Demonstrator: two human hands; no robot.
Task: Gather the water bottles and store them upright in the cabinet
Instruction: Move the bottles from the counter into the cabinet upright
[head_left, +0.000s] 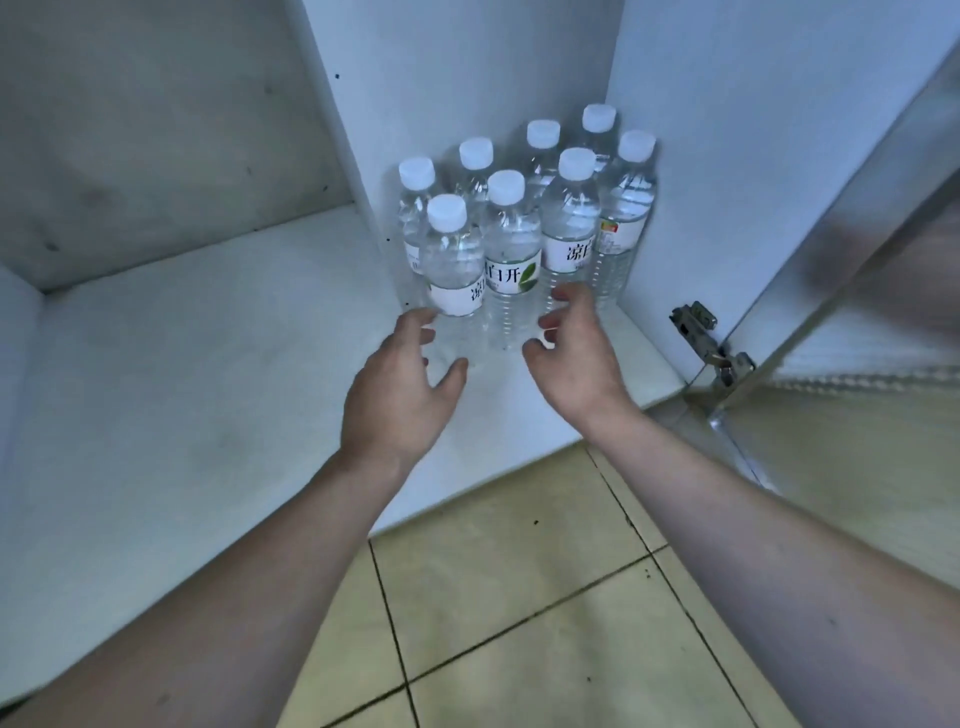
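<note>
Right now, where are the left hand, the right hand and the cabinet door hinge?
left hand (397, 395): head view, back of hand.
right hand (576, 358): head view, back of hand.
cabinet door hinge (712, 345): head view, metal arm.

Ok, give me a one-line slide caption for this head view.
Eight capped water bottles stand upright in the cabinet corner; the left hand and right hand hover open before them.

Clear bottles (511, 260), white caps, white cabinet (208, 322)

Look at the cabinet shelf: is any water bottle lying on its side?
No: all eight water bottles stand upright with white caps up, clustered on the cabinet shelf in front of the open left hand and right hand.
</note>
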